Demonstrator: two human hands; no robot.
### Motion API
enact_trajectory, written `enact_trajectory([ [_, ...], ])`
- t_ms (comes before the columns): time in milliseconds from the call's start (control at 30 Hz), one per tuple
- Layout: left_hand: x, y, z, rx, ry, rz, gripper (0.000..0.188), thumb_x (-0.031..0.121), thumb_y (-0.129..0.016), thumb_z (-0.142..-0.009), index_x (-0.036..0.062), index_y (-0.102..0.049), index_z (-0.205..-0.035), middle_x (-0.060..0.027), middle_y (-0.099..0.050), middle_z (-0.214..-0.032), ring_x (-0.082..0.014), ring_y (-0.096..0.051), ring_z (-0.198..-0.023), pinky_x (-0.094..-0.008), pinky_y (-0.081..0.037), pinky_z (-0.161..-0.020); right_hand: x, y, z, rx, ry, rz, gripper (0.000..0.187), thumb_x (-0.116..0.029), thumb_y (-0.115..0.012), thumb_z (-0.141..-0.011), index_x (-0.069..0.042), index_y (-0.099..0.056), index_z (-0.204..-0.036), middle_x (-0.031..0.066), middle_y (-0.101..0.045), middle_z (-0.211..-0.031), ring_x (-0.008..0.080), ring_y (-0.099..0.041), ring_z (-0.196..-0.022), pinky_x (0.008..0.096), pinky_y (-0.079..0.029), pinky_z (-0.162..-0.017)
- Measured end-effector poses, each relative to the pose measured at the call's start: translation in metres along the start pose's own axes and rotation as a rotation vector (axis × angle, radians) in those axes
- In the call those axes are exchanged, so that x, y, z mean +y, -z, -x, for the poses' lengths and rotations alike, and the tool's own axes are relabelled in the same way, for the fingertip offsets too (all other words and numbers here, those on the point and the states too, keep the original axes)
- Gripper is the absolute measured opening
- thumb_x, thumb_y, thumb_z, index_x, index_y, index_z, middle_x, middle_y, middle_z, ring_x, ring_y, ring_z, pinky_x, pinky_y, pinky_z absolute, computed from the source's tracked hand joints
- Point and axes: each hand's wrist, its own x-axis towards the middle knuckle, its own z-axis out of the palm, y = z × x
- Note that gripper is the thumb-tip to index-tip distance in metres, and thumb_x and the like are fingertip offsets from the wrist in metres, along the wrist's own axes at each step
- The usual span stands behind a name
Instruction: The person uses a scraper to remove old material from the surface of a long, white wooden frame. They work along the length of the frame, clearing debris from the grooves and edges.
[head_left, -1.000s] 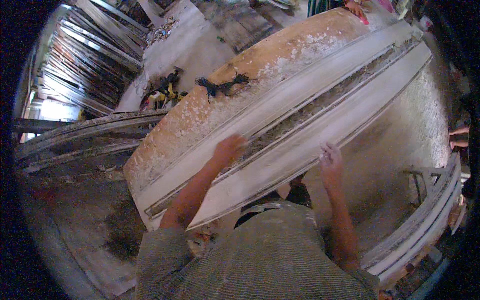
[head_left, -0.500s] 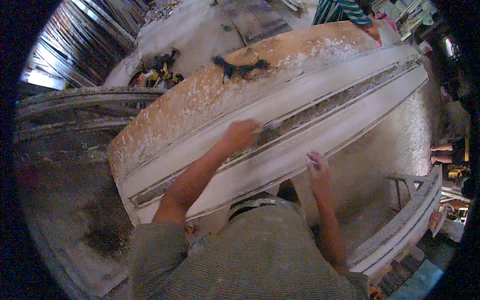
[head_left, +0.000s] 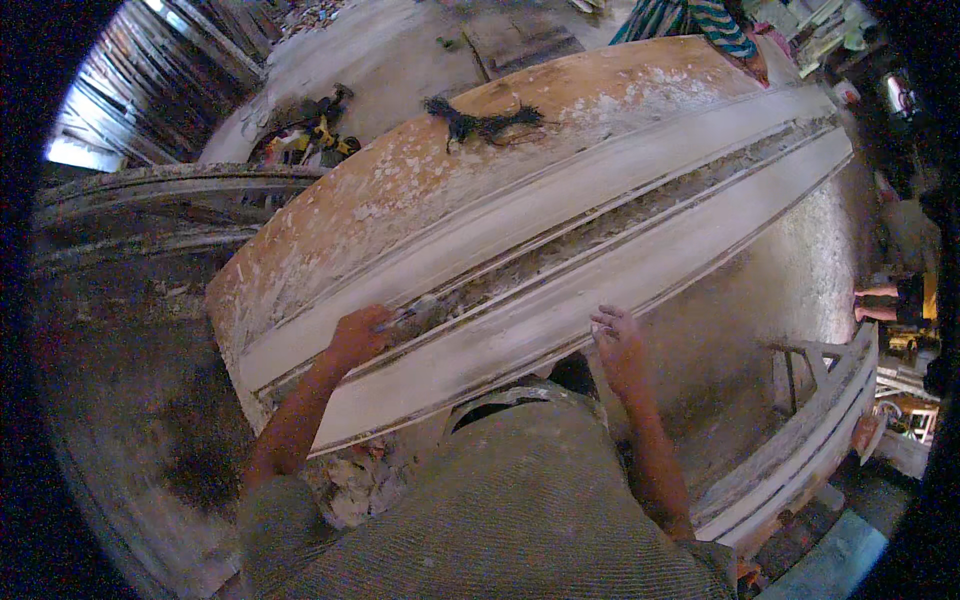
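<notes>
Here: big white dusty moulded board (head_left: 560, 270) lies slanted across wide bench, right in front of person. Right hand (head_left: 620, 345) rests on board's near edge, fingers loosely spread, holding nothing. Left hand (head_left: 355, 335) curled tight round small tool (head_left: 410, 313), tip in board's middle groove. Black tangled cord (head_left: 485, 122) sits on board's far part.

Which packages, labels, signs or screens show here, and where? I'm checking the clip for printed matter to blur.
None that I can make out: no package, label, sign or screen stands out.
The long white moulded panel under the left hand and right hand is bare.
Small coloured clutter at the far right edge is too blurred to tell.
</notes>
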Motion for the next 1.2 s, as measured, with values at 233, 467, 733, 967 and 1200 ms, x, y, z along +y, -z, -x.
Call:
enact_trajectory([
  [233, 0.083, 0.008, -0.085, 0.069, -0.236, 0.156, 0.037, 0.033, -0.068, -0.088, 0.0152, -0.073, -0.120, -0.0159, -0.073, -0.108, -0.0383, -0.069, -0.102, -0.0469, -0.055, -0.092, 0.006, 0.011, -0.001, 0.022, -0.015, -0.084, 0.026, -0.008, -0.063, -0.097, -0.006, -0.070, -0.123, 0.0149, -0.061, -0.139, 0.0296, -0.064, -0.120, 0.0415, -0.055, -0.098],
  [467, 0.266, -0.015, -0.241, 0.356, -0.510, 0.172, 0.029, 0.019, -0.065, -0.079, 0.0093, -0.074, -0.104, -0.0166, -0.072, -0.103, -0.0398, -0.070, -0.093, -0.0502, -0.057, -0.081, -0.002, 0.020, -0.014, -0.067, 0.067, 0.164, 0.025, -0.017, -0.065, -0.099, -0.007, -0.070, -0.121, 0.0144, -0.060, -0.137, 0.0298, -0.063, -0.120, 0.0410, -0.052, -0.101],
  [733, 0.225, 0.014, -0.198, 0.170, -0.457, -0.057, 0.038, 0.021, -0.068, -0.080, 0.0147, -0.072, -0.117, -0.0096, -0.071, -0.106, -0.0349, -0.071, -0.093, -0.0490, -0.058, -0.077, 0.040, 0.058, -0.030, 0.098, 0.104, 0.093, 0.022, -0.012, -0.067, -0.096, -0.007, -0.072, -0.117, 0.0152, -0.061, -0.133, 0.0306, -0.058, -0.126, 0.0419, -0.052, -0.102],
  [967, 0.347, 0.017, -0.294, 0.189, -0.571, -0.071, 0.037, 0.018, -0.067, -0.078, 0.0138, -0.072, -0.115, -0.0128, -0.071, -0.103, -0.0377, -0.071, -0.092, -0.0501, -0.057, -0.077, 0.117, 0.142, -0.085, 0.152, 0.054, 0.098, 0.021, -0.009, -0.067, -0.095, -0.005, -0.073, -0.114, 0.0129, -0.063, -0.131, 0.0287, -0.062, -0.119, 0.0397, -0.054, -0.097],
  [1200, 0.533, 0.018, -0.455, 0.208, -0.552, -0.079, 0.031, 0.027, -0.069, -0.078, 0.0120, -0.072, -0.106, -0.0151, -0.072, -0.107, -0.0375, -0.071, -0.094, -0.0496, -0.057, -0.080, 0.126, 0.251, -0.171, 0.184, 0.063, -0.009, 0.021, -0.009, -0.065, -0.096, -0.008, -0.074, -0.115, 0.0121, -0.065, -0.130, 0.0266, -0.063, -0.117, 0.0361, -0.053, -0.096],
])
